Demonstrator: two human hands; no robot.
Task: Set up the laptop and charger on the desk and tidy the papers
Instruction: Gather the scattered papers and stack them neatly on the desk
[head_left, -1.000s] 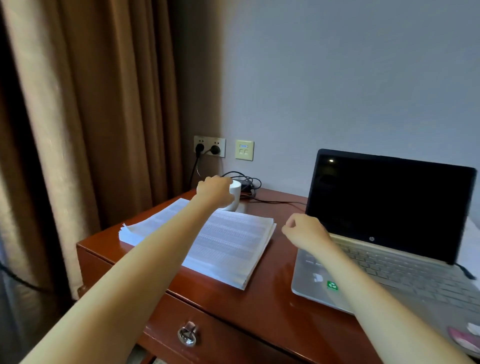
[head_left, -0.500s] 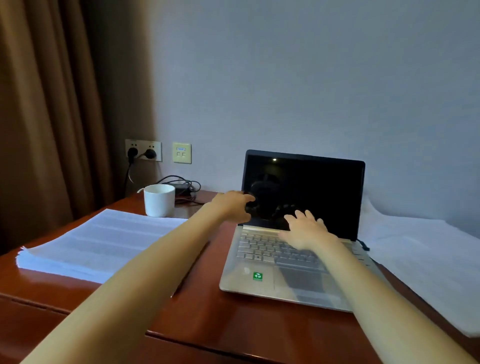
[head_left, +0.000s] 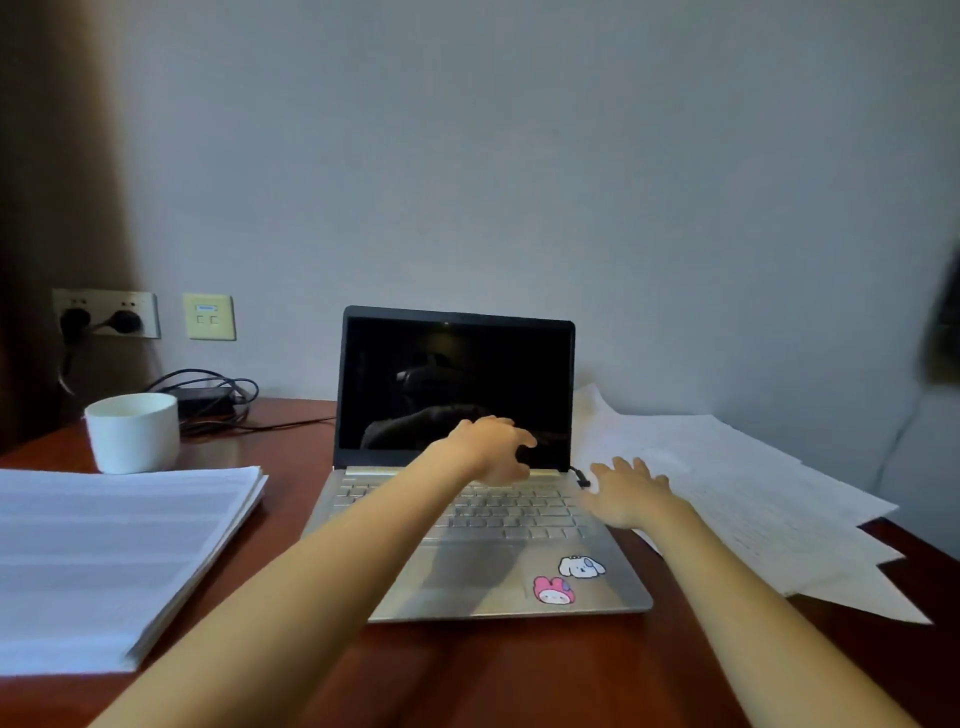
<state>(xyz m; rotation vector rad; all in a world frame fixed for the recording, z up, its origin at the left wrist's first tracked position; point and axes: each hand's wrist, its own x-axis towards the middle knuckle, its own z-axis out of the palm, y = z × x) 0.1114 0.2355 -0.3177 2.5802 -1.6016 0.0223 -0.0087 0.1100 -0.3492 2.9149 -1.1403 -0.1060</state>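
Observation:
A silver laptop (head_left: 467, 561) stands open in the middle of the wooden desk (head_left: 467, 670), its screen dark. My left hand (head_left: 493, 449) hovers over the back of the keyboard with fingers spread and holds nothing. My right hand (head_left: 626, 491) reaches with straight fingers over the laptop's right edge, toward the loose papers (head_left: 753, 493) scattered at the right. A black plug (head_left: 582, 479) sits in the laptop's right side. A neat paper stack (head_left: 104, 561) lies at the left. The black charger and its coiled cable (head_left: 208, 395) lie at the back left.
A white cup (head_left: 132, 431) stands behind the paper stack. A wall socket (head_left: 106, 314) with two black plugs and a second pale wall plate (head_left: 209, 316) are above the desk's back left. A brown curtain (head_left: 52, 182) hangs at the far left.
The view has swung right and closer to the laptop. My left hand left the cup and came over the keyboard. My right hand moved right toward the loose papers.

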